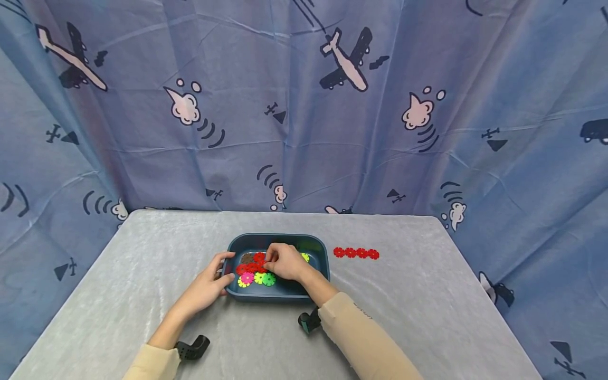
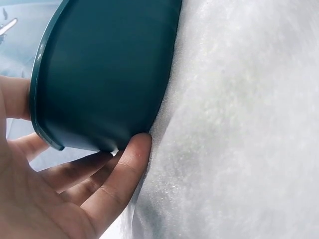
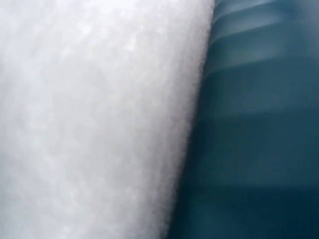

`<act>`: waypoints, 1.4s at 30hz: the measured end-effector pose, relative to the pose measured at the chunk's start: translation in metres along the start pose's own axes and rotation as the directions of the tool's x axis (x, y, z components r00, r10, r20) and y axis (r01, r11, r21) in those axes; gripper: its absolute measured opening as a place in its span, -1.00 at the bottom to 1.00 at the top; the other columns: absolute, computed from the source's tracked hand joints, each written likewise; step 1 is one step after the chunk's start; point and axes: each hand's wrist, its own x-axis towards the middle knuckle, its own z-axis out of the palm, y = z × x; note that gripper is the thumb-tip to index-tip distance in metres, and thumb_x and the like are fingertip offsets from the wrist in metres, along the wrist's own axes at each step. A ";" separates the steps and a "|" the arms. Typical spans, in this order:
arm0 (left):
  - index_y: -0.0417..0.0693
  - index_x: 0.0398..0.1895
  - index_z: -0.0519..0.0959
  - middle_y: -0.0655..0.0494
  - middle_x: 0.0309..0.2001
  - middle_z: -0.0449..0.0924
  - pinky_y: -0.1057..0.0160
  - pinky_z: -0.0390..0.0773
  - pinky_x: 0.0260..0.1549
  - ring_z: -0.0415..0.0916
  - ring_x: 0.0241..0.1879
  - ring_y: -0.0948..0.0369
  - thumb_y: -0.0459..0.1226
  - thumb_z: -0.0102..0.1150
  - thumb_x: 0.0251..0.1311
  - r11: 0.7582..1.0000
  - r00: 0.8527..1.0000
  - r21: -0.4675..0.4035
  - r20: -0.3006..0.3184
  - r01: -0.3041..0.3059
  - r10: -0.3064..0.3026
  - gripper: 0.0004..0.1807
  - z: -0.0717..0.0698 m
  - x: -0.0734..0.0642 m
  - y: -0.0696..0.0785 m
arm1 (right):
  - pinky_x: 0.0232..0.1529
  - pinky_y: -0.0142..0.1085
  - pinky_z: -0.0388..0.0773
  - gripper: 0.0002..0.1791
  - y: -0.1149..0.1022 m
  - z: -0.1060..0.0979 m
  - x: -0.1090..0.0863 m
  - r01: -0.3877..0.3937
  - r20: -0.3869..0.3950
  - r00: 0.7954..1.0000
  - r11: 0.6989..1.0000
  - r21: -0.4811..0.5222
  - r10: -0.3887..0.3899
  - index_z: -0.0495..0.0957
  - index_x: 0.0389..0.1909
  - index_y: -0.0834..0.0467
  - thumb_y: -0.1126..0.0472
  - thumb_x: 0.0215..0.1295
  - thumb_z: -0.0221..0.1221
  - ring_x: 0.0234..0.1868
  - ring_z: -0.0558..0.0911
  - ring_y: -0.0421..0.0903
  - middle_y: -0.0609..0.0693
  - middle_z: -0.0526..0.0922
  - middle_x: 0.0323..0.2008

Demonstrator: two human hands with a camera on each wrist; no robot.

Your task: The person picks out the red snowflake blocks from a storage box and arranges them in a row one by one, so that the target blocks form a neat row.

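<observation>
A dark teal plastic bin (image 1: 311, 241) stands on the table with several notched, flower-shaped plastic discs inside. My left hand (image 1: 206, 285) holds its left end; in the left wrist view the thumb lies over the rim and the fingers (image 2: 112, 191) press the outer wall. Inside the bin, my right hand (image 1: 286, 262) has bent fingers, with thumb and fingertips pinching at a red disc (image 1: 262, 265). Near it lie a brown disc (image 1: 247, 258), a pink disc (image 1: 247, 277) and a green disc (image 1: 268, 278). The right wrist view shows only the bin's outer wall (image 3: 259, 149) and cloth.
Right of the bin, several red discs (image 1: 356, 253) lie joined in a straight row. A pale grey cloth (image 1: 418, 316) covers the table. Behind it hangs a blue curtain (image 1: 304, 105) printed with airplanes. A yellow disc (image 1: 305, 257) shows beyond the right hand.
</observation>
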 end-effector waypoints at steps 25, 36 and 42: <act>0.10 0.50 0.22 -0.42 0.45 0.17 0.18 0.60 -0.25 0.57 -0.01 0.04 -0.23 0.08 0.47 1.000 1.000 0.009 0.006 -0.005 0.005 -0.42 0.000 0.000 0.000 | -0.43 -0.29 0.64 -0.88 -0.001 -0.018 -0.010 -0.011 0.016 1.000 0.983 0.185 0.008 0.61 -0.27 0.24 0.45 0.18 0.22 -0.53 0.61 -0.12 -0.01 0.60 -0.46; 0.07 0.50 0.21 -0.41 0.43 0.19 0.16 0.59 -0.25 0.59 -0.15 0.08 -0.24 0.06 0.48 1.000 1.000 0.005 0.010 0.003 -0.003 -0.42 0.000 0.000 0.000 | -0.31 -0.20 0.70 -0.82 0.001 -0.043 -0.023 -0.010 0.014 1.000 0.947 0.321 0.006 0.57 -0.17 0.30 0.49 0.21 0.17 -0.45 0.70 -0.06 0.10 0.58 -0.42; 0.07 0.51 0.21 -0.42 0.44 0.17 0.15 0.60 -0.23 0.60 -0.09 0.04 -0.24 0.06 0.48 1.000 1.000 0.008 0.010 0.012 -0.012 -0.42 0.000 0.000 0.001 | -0.27 0.00 0.71 -0.81 0.002 -0.061 -0.031 0.016 -0.010 1.000 0.927 0.374 -0.013 0.56 -0.18 0.37 0.53 0.17 0.12 -0.46 0.71 0.00 0.18 0.59 -0.42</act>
